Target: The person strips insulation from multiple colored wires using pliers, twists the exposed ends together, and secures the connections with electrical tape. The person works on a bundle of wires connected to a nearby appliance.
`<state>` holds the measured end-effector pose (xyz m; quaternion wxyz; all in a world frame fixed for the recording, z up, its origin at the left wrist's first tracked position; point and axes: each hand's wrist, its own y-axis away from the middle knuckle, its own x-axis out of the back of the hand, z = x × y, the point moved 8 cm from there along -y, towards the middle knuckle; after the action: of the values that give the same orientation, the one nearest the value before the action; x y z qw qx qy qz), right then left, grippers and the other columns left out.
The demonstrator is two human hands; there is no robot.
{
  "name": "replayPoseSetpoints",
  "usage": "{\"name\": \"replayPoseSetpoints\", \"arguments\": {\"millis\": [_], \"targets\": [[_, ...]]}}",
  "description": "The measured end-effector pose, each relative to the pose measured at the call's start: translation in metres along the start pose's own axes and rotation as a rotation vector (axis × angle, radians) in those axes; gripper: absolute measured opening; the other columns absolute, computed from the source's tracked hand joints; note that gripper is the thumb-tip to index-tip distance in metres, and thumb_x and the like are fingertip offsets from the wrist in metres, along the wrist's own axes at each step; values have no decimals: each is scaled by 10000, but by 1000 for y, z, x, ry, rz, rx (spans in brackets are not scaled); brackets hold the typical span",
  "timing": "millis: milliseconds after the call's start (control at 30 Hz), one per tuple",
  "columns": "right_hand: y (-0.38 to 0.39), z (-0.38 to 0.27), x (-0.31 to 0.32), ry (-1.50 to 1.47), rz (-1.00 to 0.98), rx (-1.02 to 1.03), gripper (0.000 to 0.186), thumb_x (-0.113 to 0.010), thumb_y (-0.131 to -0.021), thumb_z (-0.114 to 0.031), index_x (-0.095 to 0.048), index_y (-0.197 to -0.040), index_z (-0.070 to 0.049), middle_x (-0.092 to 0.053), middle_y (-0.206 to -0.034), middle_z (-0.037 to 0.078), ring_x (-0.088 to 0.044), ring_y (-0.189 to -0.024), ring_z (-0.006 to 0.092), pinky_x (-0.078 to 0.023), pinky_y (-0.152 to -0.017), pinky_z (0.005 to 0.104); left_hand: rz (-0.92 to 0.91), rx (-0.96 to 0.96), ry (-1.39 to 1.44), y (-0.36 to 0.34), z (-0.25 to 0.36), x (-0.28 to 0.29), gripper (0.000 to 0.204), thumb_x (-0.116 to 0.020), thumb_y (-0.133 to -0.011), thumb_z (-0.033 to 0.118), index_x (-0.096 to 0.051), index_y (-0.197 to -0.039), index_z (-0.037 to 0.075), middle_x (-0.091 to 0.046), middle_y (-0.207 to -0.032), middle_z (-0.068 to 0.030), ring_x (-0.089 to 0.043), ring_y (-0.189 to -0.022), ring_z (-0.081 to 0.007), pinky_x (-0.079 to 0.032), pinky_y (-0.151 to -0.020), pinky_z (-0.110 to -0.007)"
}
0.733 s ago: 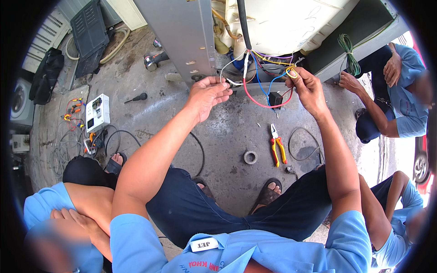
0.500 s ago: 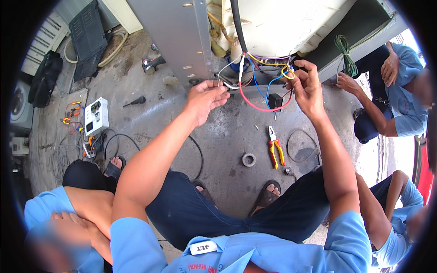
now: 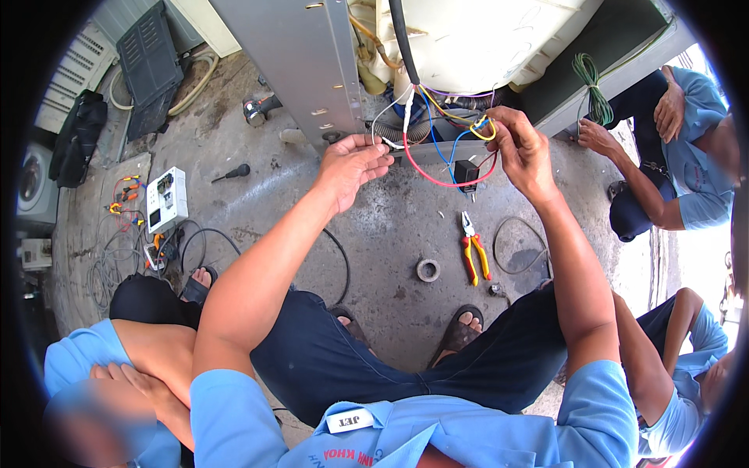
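Observation:
My left hand (image 3: 353, 171) is closed in a pinch on a white wire (image 3: 396, 146) at the lower edge of an open appliance's grey metal panel (image 3: 289, 54). My right hand (image 3: 519, 160) has its fingers curled on a yellow wire loop (image 3: 490, 134), beside blue wires (image 3: 446, 160). A red wire (image 3: 429, 179) arches down between my hands, past a small black box-shaped component (image 3: 466, 175). These wires branch from a thick black cable (image 3: 406, 47) in front of a white plastic tub (image 3: 476, 35).
Pliers (image 3: 477, 257), a metal ring (image 3: 427, 270), a screwdriver (image 3: 230, 173), a drill (image 3: 257, 110) and a white control box (image 3: 166, 201) with cables lie on the concrete. Three co-workers (image 3: 702, 148) (image 3: 140, 359) (image 3: 686, 390) crouch around me; a green wire coil (image 3: 590, 90) hangs at the right.
My right hand's fingers rose slightly, then curled down again over the yellow loop, and the wire loops shifted a little left. My left hand has stayed nearly in place.

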<state>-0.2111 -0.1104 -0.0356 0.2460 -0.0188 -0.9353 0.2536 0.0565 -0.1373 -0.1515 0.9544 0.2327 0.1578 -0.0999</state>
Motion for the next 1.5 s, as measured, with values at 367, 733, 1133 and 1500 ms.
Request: {"name": "replayPoseSetpoints", "arguments": {"millis": [367, 733, 1133, 1500], "targets": [[2, 0, 0, 11, -49, -65, 174, -581, -985, -46, -642, -1146, -21, -680, -864, 48, -609, -664, 88, -517, -597, 249, -15, 9, 3, 2, 2, -3, 202, -694, -909, 99, -608, -1087, 57, -680, -1050, -86, -678, -1004, -221, -552, -896, -357], [1, 1, -1, 1, -44, -70, 178, -584, -984, -60, -647, -1148, -31, -674, -843, 43, -614, -655, 88, -519, -588, 255, -14, 6, 7, 1, 1, -1, 215, -701, -905, 103, -605, -1092, 57, -683, -1048, -89, -682, -1002, -227, -552, -890, -359], [1, 1, -1, -10, -38, -74, 178, -585, -984, -61, -645, -1148, -27, -671, -842, 44, -611, -654, 91, -518, -587, 256, 2, 16, -3, 4, 2, -2, 206, -696, -910, 101, -607, -1092, 61, -682, -1064, -89, -680, -1011, -225, -551, -890, -358], [2, 4, 0, -10, -42, -103, 174, -586, -985, -72, -650, -1143, -34, -663, -801, 42, -614, -654, 91, -516, -592, 258, 10, 18, -13, 2, 1, -2, 214, -695, -909, 96, -603, -1097, 49, -678, -1061, -90, -681, -1006, -228, -557, -894, -361]]}}
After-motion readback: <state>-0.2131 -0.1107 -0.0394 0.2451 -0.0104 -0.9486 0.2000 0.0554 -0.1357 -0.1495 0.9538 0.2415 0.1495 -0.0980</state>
